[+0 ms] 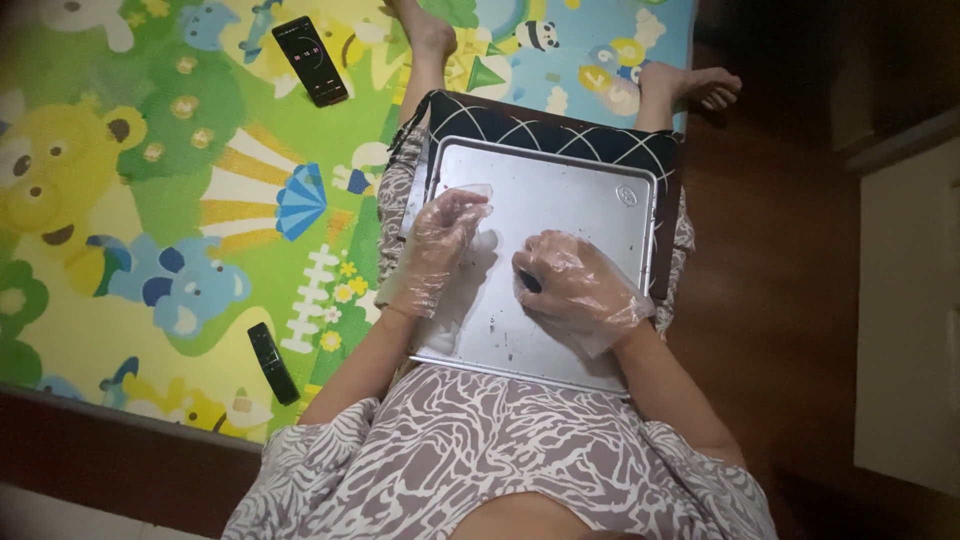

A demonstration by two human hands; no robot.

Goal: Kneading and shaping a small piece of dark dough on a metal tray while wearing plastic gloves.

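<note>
Seated person, metal tray (560,190) on a dark cushion with white diamond lines (560,135) across the lap, centre of frame. Both hands in clear plastic gloves. Left hand (445,235) over the tray's left part, fingers loosely curled and half open, nothing visibly held. Right hand (575,280) at tray centre-right, fingers curled down around a small dark item (529,282), too small to identify. Tiny dark specks on the tray near its lower edge. Colourful play mat (150,200) fills the left; phone (310,60) upper left, dark remote (272,362) lower left.
</note>
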